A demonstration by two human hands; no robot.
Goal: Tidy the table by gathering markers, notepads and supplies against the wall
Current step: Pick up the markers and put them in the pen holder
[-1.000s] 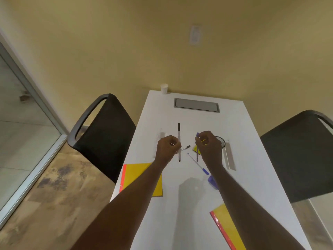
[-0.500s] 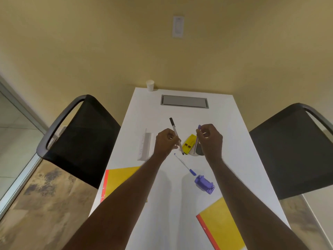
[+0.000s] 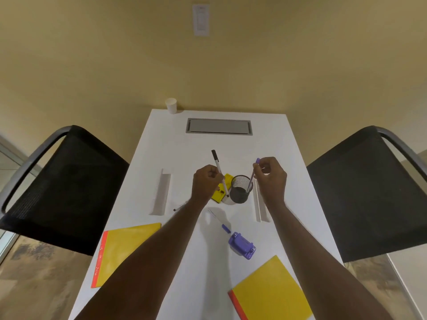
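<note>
Left hand pinches a black-capped marker, tilted, cap end up and away, tip down near the yellow sticky-note block. Right hand pinches a purple-capped pen, its lower end inside the black mesh cup, which stands mid-table between the two hands. Sticky-note block is just left of the cup, partly hidden by the left hand and marker. Loose on the white table: a purple-capped pen lying flat between the forearms, a purple stapler-like thing just beyond its cap, a small dark pen tip poking out from under the left forearm. White angled strip left of the hands, another right of the cup, half covered by the right wrist. Yellow notepad with red edge near left, second one near right. Against the wall: paper cup; grey cable hatch near it. Black chairs either side
</note>
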